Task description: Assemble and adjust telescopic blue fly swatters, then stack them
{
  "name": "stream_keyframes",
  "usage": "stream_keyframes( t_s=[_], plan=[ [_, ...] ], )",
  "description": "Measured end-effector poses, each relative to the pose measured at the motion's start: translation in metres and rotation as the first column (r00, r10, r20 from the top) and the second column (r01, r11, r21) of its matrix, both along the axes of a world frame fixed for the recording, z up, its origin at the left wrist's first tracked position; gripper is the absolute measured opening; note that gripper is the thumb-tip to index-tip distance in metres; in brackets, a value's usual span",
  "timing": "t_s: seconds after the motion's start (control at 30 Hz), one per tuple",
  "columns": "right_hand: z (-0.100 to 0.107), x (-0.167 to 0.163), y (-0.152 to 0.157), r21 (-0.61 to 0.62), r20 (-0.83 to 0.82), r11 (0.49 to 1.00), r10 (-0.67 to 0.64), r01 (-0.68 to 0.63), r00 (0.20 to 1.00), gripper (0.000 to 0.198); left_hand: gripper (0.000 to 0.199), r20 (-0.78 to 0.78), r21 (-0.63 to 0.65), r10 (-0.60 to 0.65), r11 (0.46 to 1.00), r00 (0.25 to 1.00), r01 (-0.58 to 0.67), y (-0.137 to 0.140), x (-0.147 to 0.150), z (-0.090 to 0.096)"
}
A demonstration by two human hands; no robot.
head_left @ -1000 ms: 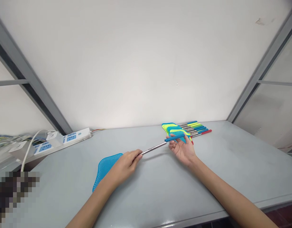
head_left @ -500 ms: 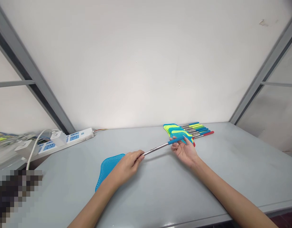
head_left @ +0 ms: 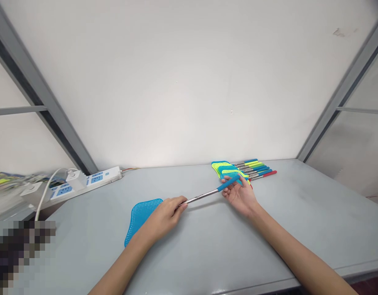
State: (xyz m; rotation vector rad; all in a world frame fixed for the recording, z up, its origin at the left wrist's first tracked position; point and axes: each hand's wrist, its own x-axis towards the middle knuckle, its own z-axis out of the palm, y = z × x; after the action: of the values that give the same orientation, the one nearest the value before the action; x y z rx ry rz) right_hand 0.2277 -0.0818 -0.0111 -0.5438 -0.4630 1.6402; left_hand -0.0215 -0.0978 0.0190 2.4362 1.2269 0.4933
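Left hand (head_left: 167, 216) closed around the metal rod (head_left: 207, 194) of a blue fly swatter (head_left: 199, 197), whose mesh head (head_left: 141, 214) lies to that hand's left, partly hidden; right hand (head_left: 241, 199), palm showing, loosely holds the blue grip (head_left: 228, 183), nearer than the piled swatters (head_left: 228, 169).

Blue perforated swatter (head_left: 142, 215); silver shaft (head_left: 202, 196) aslant; blue handle (head_left: 228, 182) raised

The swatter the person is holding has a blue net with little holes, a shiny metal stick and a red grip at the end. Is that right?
Almost: the grip on that swatter is blue, not red, as the head view shows. The rest is right.
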Motion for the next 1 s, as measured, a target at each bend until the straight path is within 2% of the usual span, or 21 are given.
stream_keyframes(
  t_s=[0.33,0.7,1.0],
  plan=[
    [0.001,-0.001,0.0,0.015,0.038,1.0,-0.026,0.026,0.999,0.026,0.033,0.001,0.013,0.05,0.999,0.999,-0.05,0.002,0.0,-0.001],
    [0.004,-0.008,-0.005,0.061,0.221,0.997,-0.064,0.051,0.973,0.017,0.033,0.011,0.031,0.033,0.999,0.999,-0.033,0.001,0.0,-0.002],
    [0.016,0.014,0.0,0.106,0.275,0.97,-0.241,0.219,0.931,0.019,0.031,-0.01,0.054,-0.028,0.998,1.0,0.028,0.0,0.002,-0.006]
  ],
)
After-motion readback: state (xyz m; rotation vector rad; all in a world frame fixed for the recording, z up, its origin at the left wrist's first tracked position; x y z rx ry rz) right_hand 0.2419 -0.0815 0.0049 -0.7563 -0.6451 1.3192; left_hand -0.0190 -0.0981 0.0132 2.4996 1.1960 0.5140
